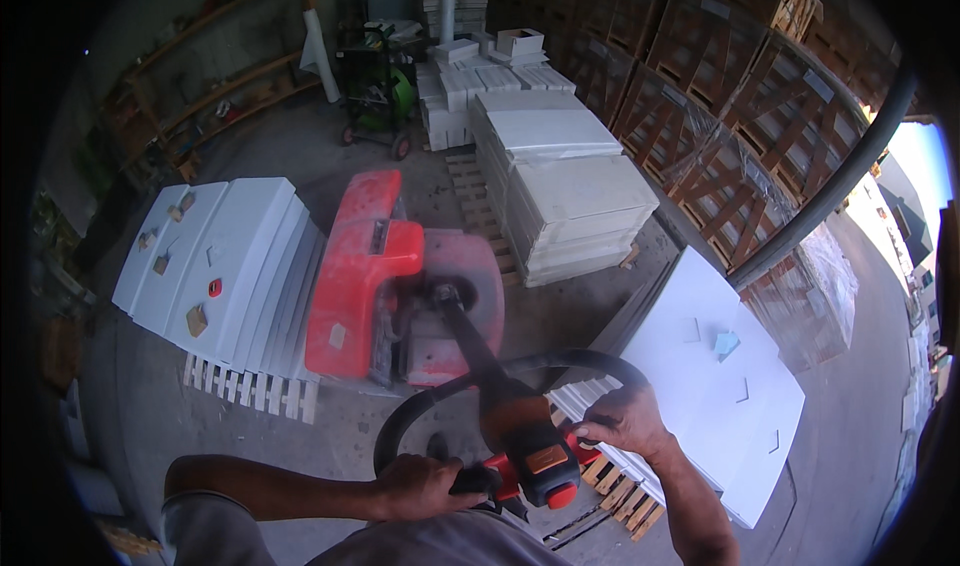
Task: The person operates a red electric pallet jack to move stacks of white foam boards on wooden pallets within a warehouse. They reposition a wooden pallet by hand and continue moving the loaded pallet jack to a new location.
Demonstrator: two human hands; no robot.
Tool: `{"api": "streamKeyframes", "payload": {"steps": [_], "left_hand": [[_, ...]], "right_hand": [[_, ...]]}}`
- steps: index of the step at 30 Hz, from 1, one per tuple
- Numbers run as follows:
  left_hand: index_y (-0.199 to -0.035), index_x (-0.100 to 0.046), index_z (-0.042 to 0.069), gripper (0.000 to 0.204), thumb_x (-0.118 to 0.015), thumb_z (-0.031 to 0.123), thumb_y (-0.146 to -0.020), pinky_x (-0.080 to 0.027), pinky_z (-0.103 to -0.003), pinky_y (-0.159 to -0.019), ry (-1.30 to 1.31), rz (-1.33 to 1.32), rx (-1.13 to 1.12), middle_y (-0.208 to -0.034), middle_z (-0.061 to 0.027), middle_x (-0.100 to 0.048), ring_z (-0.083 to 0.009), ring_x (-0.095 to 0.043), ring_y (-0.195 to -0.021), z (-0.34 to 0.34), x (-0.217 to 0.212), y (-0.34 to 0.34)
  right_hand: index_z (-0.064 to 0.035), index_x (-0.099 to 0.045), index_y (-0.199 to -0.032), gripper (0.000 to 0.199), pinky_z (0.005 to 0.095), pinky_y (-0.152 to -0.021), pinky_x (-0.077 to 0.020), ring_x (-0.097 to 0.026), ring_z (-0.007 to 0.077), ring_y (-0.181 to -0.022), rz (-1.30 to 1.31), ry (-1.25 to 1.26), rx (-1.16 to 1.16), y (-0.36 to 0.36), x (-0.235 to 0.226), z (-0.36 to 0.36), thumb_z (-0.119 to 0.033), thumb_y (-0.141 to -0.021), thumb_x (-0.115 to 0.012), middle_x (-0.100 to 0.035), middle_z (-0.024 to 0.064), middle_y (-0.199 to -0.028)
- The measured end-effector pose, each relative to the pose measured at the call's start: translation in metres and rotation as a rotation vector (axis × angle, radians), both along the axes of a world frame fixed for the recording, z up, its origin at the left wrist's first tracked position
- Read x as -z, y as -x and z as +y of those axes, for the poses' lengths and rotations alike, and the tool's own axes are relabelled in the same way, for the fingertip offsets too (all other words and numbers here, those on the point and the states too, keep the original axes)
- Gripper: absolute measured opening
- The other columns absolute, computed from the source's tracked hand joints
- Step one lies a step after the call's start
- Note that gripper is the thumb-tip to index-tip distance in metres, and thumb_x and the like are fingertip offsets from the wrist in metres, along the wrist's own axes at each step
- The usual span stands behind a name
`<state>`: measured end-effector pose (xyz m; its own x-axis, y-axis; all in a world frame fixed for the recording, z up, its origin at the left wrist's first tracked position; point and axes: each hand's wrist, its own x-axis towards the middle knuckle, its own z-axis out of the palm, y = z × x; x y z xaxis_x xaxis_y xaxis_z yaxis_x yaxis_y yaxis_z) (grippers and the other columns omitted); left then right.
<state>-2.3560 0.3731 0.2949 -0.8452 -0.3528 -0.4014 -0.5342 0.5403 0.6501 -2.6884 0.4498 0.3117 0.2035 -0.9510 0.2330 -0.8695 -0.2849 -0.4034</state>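
Note:
A red powered pallet truck (348,266) stands in front of me, its body dusty and scuffed. Its black steering arm (468,334) slopes up toward me and ends in a control head (535,446) with a black loop guard, red side parts and a red end button. My left hand (425,486) is closed round the handle's left grip. On the other side, my right hand (630,421) is closed on the right grip, its thumb lying by the controls. The pallet truck's forks are hidden from here.
White panels (240,256) are stacked on a pallet at left, with small blocks on top. Another white panel stack (720,356) stands close at right. Packed cartons (570,191) sit beyond the truck, near a green-and-black wheeled cart (385,96). Wooden crates (720,116) rise at far right.

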Motion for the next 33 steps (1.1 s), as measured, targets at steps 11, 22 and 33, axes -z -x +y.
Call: {"api": "streamKeyframes", "payload": {"steps": [11,22,33], "left_hand": [[-0.091,-0.062,0.001,0.057,-0.06,0.057,-0.09,-0.055,-0.044,-0.056,0.091,0.125,-0.075,-0.064,-0.0177,-0.067,-0.0344,-0.069,-0.06,-0.032,0.012,0.025],[-0.088,-0.058,0.0,0.06,-0.061,0.06,-0.089,-0.055,-0.046,-0.062,0.117,0.05,-0.193,-0.068,-0.0201,-0.067,-0.0375,-0.069,-0.066,-0.105,0.027,0.084],[-0.09,-0.057,-0.001,0.06,-0.054,0.058,-0.094,-0.053,-0.049,-0.064,0.06,0.061,-0.338,-0.072,-0.0191,-0.066,-0.0388,-0.068,-0.069,-0.182,0.053,0.167]], "right_hand": [[-0.0092,-0.071,-0.066,0.037,0.0354,-0.058,-0.05,-0.063,0.0241,-0.059,-0.056,-0.025,-0.055,0.039,0.011,-0.053,-0.044,-0.071,-0.081,-0.064,0.0046,-0.062],[-0.0071,-0.075,-0.081,0.04,0.0404,-0.076,-0.054,-0.068,0.0309,-0.078,-0.117,-0.074,-0.213,0.103,0.024,-0.164,-0.043,-0.066,-0.083,-0.07,0.012,-0.083],[-0.0051,-0.071,-0.069,0.06,0.0333,-0.059,-0.0496,-0.066,0.0253,-0.056,-0.192,-0.084,-0.179,0.181,0.066,-0.303,-0.064,-0.065,-0.079,-0.065,0.0063,-0.058]]}}
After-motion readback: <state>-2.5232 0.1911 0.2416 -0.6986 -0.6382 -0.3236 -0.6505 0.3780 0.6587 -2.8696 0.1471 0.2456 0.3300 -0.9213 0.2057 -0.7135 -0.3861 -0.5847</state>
